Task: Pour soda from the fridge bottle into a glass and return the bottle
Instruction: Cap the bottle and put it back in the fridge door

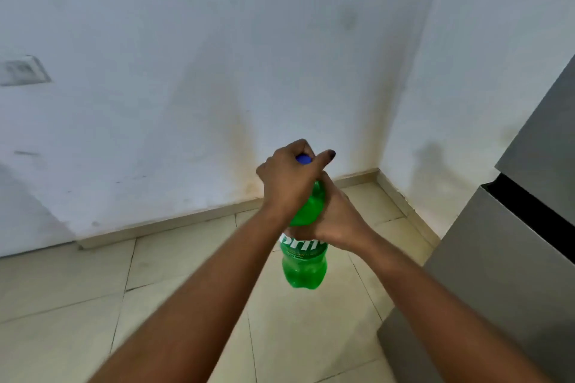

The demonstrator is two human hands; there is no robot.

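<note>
A green soda bottle [303, 267] with a white-lettered label hangs upright in mid-air in front of me, above the tiled floor. My right hand [337, 221] is wrapped around its upper body, just above the label. My left hand [287, 180] is closed over the blue cap [304, 159] at the top, fingers curled around it. No glass is in view.
The grey fridge [510, 246] stands at the right edge, its doors shut, with a dark gap between upper and lower door. A white stained wall meets beige floor tiles [93, 305] ahead. A wall socket [23, 70] sits at far left.
</note>
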